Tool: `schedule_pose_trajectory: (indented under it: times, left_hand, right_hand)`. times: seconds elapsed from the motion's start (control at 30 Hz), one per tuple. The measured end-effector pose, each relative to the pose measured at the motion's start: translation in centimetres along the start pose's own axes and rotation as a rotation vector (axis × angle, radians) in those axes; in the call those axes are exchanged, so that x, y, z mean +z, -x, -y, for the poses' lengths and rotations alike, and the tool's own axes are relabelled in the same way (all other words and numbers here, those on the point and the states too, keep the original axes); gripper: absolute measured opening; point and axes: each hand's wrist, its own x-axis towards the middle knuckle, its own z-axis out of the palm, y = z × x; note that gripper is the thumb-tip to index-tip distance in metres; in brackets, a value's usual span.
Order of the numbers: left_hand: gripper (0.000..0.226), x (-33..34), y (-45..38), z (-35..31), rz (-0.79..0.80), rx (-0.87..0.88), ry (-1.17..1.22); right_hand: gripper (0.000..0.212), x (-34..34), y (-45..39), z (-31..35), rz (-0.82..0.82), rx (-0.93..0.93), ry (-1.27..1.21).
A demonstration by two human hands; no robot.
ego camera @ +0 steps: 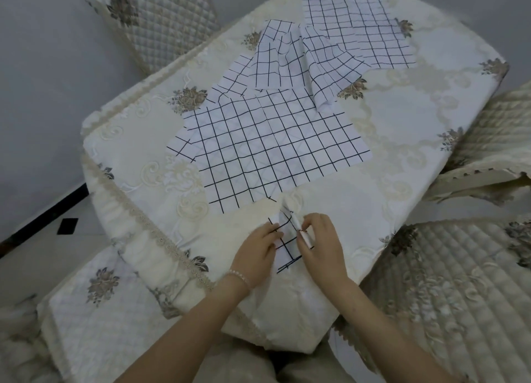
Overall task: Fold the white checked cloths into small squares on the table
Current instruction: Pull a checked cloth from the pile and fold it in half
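A small, partly folded white checked cloth (pixel 287 240) lies at the near edge of the table (pixel 416 118). My left hand (pixel 255 253) lies on its left side with fingers on the fabric. My right hand (pixel 320 244) pinches a raised flap of the same cloth between thumb and fingers. Beyond it a large checked cloth (pixel 267 144) is spread flat in the middle. A crumpled checked cloth (pixel 290 60) lies further back, overlapping another flat one (pixel 362 29) at the far end.
The table wears a cream embroidered cover with a lace trim (pixel 149 224). Quilted chairs stand at the far left (pixel 155 20), near left (pixel 94 305) and right (pixel 465 290). Grey tiled floor (pixel 43 95) lies to the left.
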Motion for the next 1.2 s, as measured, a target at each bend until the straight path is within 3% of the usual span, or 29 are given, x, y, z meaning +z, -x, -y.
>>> schedule_pose_trajectory:
  times: [0.13,0.2,0.27,0.43,0.57,0.67,0.77,0.9,0.97,1.03,1.1,1.2]
  left_hand:
    - [0.025,-1.6,-0.6,-0.2,-0.243,-0.627,0.692]
    - [0.024,-2.3,-1.0,0.0,-0.28,-0.793,0.965]
    - [0.025,-2.8,-1.1,0.5,-0.265,-0.853,1.016]
    - [0.008,-2.2,-1.3,1.5,-0.193,-0.729,0.56]
    - [0.008,-2.0,-1.7,1.3,-0.155,-0.608,0.294]
    - [0.005,-1.8,-1.6,1.2,-0.154,-0.587,0.209]
    - [0.003,-1.6,-1.5,1.1,-0.174,-0.578,0.213]
    - [0.007,-1.5,-1.4,1.7,-0.125,-0.526,0.149]
    - [0.018,-1.7,-1.5,1.9,-0.13,-0.404,-0.043]
    - [0.035,-1.6,-1.4,1.7,-0.129,-0.103,-0.334]
    - [0.045,-0.8,-1.0,1.6,-0.022,0.167,-0.509]
    - [0.054,-0.4,-0.3,2.7,0.147,0.142,-0.601]
  right_hand:
    - [0.018,1.9,1.5,1.0,0.013,-0.226,0.143]
    - [0.015,2.9,2.2,1.1,0.052,-0.281,0.205]
    - [0.02,3.6,2.7,1.1,0.135,-0.287,0.241]
    - [0.022,3.6,3.1,0.4,0.302,-0.288,0.249]
    - [0.033,3.0,3.6,0.6,0.299,-0.255,0.216]
    - [0.049,4.5,2.2,1.3,0.248,-0.147,0.282]
    - [0.058,6.3,0.3,1.0,0.307,-0.055,0.386]
    - [0.059,6.6,0.1,-1.3,0.373,-0.092,0.468]
    - [0.06,6.4,0.2,-2.0,0.381,-0.14,0.467]
    - [0.06,6.4,0.2,-2.1,0.375,-0.15,0.468]
    - [0.06,6.4,0.2,-2.1,0.371,-0.147,0.463]
    - [0.061,6.4,0.2,-2.1,0.376,-0.153,0.466]
